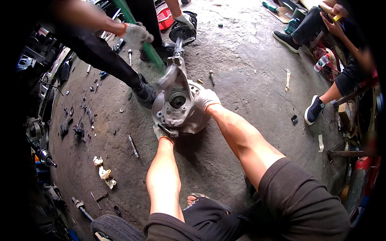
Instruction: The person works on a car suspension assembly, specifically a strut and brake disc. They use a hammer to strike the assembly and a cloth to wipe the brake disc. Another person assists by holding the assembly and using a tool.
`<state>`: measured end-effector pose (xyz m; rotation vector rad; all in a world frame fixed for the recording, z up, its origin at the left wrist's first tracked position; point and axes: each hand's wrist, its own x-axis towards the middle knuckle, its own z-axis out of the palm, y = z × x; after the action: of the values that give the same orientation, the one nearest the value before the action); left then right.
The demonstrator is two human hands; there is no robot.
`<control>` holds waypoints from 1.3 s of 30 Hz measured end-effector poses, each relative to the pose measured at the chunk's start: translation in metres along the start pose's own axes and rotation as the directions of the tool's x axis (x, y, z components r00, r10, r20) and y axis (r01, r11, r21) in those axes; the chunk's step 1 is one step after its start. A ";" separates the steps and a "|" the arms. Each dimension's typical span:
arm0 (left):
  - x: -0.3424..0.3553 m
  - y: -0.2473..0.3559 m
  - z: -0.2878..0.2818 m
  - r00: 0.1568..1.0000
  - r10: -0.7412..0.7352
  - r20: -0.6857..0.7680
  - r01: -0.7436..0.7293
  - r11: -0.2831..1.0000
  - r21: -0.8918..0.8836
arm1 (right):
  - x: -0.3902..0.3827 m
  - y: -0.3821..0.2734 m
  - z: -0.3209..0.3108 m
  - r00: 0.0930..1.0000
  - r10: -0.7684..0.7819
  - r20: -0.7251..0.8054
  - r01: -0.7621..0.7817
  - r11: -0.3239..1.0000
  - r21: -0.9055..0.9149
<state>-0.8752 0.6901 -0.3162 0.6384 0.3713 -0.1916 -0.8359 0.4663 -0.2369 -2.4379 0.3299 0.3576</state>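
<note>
A grey metal steering knuckle (175,109) with a round brake disc (198,123) behind it is held off the floor in front of me. My gloved right hand (206,99) grips its right edge. Low on the left, my gloved left hand (164,132) is closed round the bottom edge, its fingers partly hidden. From the knuckle's far end a strut (179,46) runs away from me. A co-worker's gloved hand (185,21) rests on the strut top. The co-worker's other gloved hand (137,36) grips a green bar (150,52), whose lower end is blurred by the knuckle.
Bolts (212,78), a metal rod (133,146) and crumpled paper (104,172) lie on the concrete floor. A tyre (116,227) is at the lower left. To the right sits another person beside a plastic bottle (321,63). A red basket (164,19) stands behind the co-worker.
</note>
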 end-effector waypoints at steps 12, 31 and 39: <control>0.004 0.004 -0.005 0.993 -0.111 0.038 0.111 0.994 0.004 | -0.011 -0.004 -0.008 0.996 0.084 0.020 -0.085 0.995 0.050; 0.016 0.002 0.004 0.987 -0.129 0.100 0.132 0.991 -0.025 | 0.006 0.007 0.001 0.998 0.062 0.001 -0.062 0.998 -0.009; 0.013 0.002 0.011 0.988 -0.150 0.025 0.151 0.987 -0.058 | 0.016 0.012 0.002 1.000 0.003 0.006 -0.002 0.998 -0.069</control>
<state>-0.8596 0.6841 -0.3127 0.5489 0.4044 -0.3299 -0.8248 0.4562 -0.2503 -2.5040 0.3229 0.3830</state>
